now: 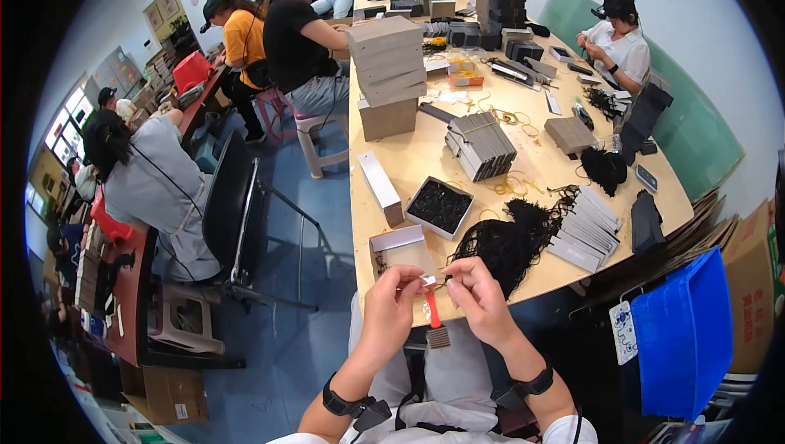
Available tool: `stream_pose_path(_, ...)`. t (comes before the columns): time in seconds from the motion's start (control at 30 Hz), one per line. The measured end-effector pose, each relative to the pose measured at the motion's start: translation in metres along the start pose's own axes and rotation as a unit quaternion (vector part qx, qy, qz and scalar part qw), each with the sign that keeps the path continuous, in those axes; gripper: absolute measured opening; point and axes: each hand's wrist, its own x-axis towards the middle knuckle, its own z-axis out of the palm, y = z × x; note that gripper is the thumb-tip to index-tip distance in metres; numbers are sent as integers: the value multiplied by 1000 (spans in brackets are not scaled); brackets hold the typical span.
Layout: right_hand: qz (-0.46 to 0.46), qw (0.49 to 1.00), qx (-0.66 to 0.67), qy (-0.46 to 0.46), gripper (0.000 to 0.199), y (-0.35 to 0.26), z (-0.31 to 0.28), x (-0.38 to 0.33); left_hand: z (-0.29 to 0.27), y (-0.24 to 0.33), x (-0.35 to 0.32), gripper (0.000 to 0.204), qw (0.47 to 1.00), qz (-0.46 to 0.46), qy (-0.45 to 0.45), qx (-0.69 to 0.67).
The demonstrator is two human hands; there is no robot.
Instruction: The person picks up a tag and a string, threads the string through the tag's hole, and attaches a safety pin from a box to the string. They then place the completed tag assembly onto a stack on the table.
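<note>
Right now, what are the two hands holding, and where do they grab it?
The left hand pinches the top of a small red-handled brush. The right hand pinches something tiny and dark beside it; what it is cannot be told.

Bare table (409, 162) ahead between white box (381, 188) and stacked sleeves (481, 145)

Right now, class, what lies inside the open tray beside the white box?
The tray holds a layer of small black pieces; whatever lies under them, and the tray's floor, is covered.
</note>
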Motion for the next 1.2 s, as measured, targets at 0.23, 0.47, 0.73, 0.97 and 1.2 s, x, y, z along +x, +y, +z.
stream_pose_path(0.23, -30, 997, -56, 37, 16, -5, 16, -6, 4, 3, -15, 19, 998, 10, 13, 53)
stream_pose_path(0.47, -27, 996, -73, 31, 17, 5, 19, -4, 6, 2, -18, 22, 999, 4, 18, 46)
stream_pose_path(0.73, 33, 999, 32, 5, 13, 21, 16, -4, 11, -1, -24, 21, 998, 19, 40, 39)
stream_pose_path(0.97, 100, 972, 211, -26, 13, 21, 6, -8, 15, -7, -27, 17, 981, -29, 22, -193)
stream_pose_path(1.2, 107, 966, 235, -22, 13, 18, 8, -9, 18, -10, -26, 10, 957, -109, 50, -263)
